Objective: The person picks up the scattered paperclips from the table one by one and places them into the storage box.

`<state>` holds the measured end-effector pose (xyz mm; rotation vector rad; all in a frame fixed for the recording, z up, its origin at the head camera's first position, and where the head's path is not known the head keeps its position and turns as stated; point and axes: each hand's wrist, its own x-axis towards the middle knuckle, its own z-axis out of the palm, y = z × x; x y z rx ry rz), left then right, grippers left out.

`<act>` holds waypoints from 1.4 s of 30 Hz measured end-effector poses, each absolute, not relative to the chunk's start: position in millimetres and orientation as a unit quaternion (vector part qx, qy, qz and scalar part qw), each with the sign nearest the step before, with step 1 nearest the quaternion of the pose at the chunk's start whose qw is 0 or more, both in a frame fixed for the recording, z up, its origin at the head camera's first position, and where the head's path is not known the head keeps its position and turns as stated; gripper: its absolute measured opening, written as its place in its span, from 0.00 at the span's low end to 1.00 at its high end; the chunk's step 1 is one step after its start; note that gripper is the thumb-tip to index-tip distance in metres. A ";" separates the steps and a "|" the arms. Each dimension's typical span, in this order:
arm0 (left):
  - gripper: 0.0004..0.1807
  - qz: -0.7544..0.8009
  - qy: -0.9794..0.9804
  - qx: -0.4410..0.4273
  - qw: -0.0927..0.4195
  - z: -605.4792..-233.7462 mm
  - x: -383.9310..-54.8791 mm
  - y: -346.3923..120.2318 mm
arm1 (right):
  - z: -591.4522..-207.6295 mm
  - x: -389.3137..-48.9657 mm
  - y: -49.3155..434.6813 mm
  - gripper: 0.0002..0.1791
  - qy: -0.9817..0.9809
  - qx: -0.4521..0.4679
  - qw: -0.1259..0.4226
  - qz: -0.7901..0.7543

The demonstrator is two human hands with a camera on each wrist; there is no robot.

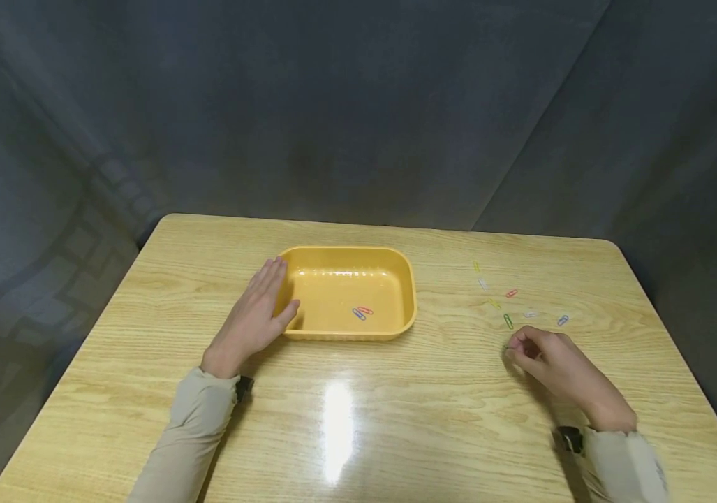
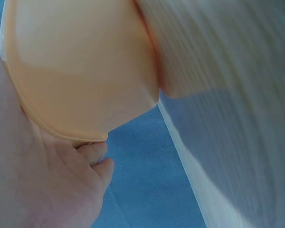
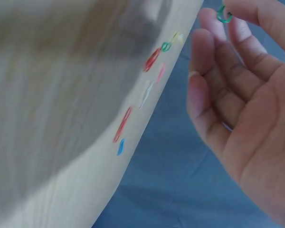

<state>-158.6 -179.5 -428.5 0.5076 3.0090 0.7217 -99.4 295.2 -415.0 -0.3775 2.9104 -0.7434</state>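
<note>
My left hand rests against the left rim of a yellow plastic tray, its fingers fairly straight and the thumb over the near corner. In the left wrist view, the palm lies along the rim of the tray. Inside the tray are a blue paper clip and a red paper clip. At the right, my right hand is just above the table. Thumb and fingertips pinch a green paper clip, partly hidden by the fingers; the right wrist view shows its green loop.
Several loose paper clips lie beyond my right hand, among them a green one, a red one, a blue one and a white one. The wooden table ends before a dark curtain.
</note>
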 end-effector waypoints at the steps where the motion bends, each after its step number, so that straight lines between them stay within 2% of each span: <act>1: 0.42 0.230 0.960 0.162 0.003 -428.5 -158.7 -179.6 | -414.2 -101.4 292.8 0.04 0.959 -0.133 0.046 -0.245; 8: 0.42 0.227 0.960 0.165 -0.002 -429.0 -159.1 -179.4 | -410.8 -112.5 276.2 0.03 0.952 -0.178 -0.023 -0.248; 13: 0.42 0.227 0.960 0.165 0.000 -428.9 -158.9 -179.5 | -409.6 -117.4 265.0 0.04 0.946 -0.194 -0.042 -0.256; 27: 0.42 0.230 0.959 0.164 0.000 -426.9 -157.6 -178.3 | -396.8 -126.4 232.1 0.05 0.942 -0.191 0.002 -0.275; 42: 0.42 0.229 0.960 0.163 0.000 -427.8 -158.1 -178.8 | -393.7 -143.7 201.6 0.08 0.928 -0.227 -0.031 -0.294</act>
